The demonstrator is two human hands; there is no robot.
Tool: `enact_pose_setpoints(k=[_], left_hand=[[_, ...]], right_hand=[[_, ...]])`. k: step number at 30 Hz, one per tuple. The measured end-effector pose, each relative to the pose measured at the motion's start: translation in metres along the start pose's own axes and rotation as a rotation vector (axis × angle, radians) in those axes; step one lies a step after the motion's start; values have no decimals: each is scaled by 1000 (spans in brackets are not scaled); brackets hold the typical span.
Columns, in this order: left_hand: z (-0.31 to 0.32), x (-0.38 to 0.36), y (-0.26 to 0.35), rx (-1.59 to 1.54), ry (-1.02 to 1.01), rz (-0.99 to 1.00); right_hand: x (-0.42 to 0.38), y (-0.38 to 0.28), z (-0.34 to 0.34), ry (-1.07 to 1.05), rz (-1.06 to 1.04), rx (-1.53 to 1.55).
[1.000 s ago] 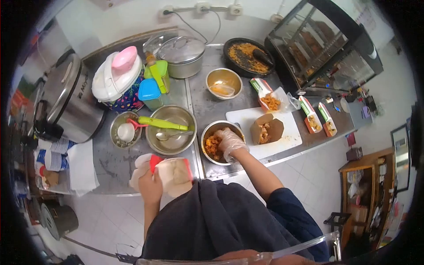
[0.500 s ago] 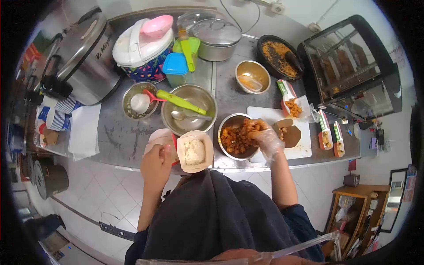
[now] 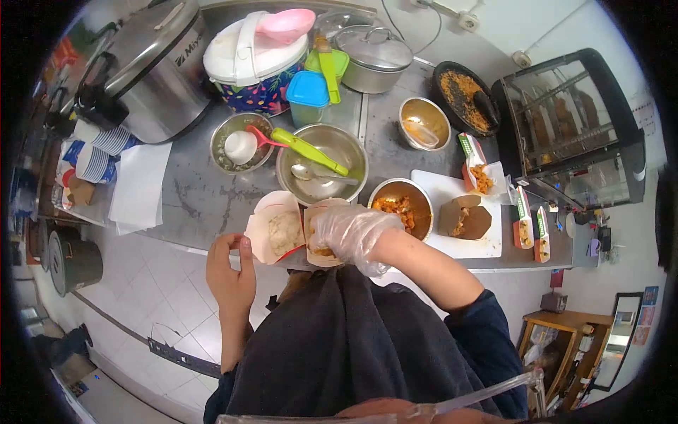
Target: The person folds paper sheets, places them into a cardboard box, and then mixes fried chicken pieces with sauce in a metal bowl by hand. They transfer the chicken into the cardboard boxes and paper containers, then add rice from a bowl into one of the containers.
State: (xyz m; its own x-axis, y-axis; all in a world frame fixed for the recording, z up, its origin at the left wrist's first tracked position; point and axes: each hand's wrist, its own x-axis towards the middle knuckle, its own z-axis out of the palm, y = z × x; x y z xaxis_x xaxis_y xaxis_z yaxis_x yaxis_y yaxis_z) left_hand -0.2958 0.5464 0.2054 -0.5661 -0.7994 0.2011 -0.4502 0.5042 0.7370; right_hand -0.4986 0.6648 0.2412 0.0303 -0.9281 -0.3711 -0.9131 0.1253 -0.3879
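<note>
My right hand (image 3: 353,233), in a clear plastic glove, reaches down over a paper food box (image 3: 323,261) at the counter's front edge. Its fingers are hidden from me; a little orange-brown food shows beneath them. Touching that box on its left is a second paper box (image 3: 261,225), white inside, with a mound of rice (image 3: 284,233). My bare left hand (image 3: 232,272) is beside this second box, thumb and fingers apart, holding nothing. Right of the boxes stands a steel bowl (image 3: 428,225) of saucy orange-brown pieces (image 3: 397,209), partly covered by my right forearm.
Behind the boxes, a steel bowl (image 3: 288,173) holds a spoon and green-handled tongs (image 3: 311,152). A brown box (image 3: 464,218) sits on a white cutting board (image 3: 438,185). Filled cartons (image 3: 522,226) line the right, near a glass display case (image 3: 558,120). A rice cooker (image 3: 166,85) stands left.
My right hand has moved left from the steel bowl of saucy pieces to the right-hand box. My left hand has shifted left and its fingers have spread. The view has shifted slightly.
</note>
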Motion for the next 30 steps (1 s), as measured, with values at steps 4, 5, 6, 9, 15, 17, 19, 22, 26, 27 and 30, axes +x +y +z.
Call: enact_pose_setpoints(k=[4,5,6,9,15,17,19,22,26,27,30], left_hand=[[-9,-8,-18,31,44,-14],[-11,-10,-20,25,53,-23],[-13,-10,-21,19,62,-30],[-16,-11,-24,11,62,-37],[-18,-9,-22,-6,54,-32],[-18,-9,-22,-12,54,-32],[-17,-8,-21,-18,54,-30],[-15,-9,-21,-14,45,-22],[-16,-9,-18,-4,40,-12],[-17,-9,-17,-3,42,-8],[-18,-9,-15,-20,35,-22]], right_hand=[[18,22,29,62,-173,-72],[19,26,28,72,-283,-38],[18,29,28,82,-391,-4],[14,34,35,141,-348,153],[8,34,27,87,-180,304],[8,35,28,101,-155,351],[11,35,31,132,-152,405],[14,38,41,226,-160,391],[19,46,57,261,-212,361],[18,43,52,151,-55,596],[9,40,46,103,-8,636]])
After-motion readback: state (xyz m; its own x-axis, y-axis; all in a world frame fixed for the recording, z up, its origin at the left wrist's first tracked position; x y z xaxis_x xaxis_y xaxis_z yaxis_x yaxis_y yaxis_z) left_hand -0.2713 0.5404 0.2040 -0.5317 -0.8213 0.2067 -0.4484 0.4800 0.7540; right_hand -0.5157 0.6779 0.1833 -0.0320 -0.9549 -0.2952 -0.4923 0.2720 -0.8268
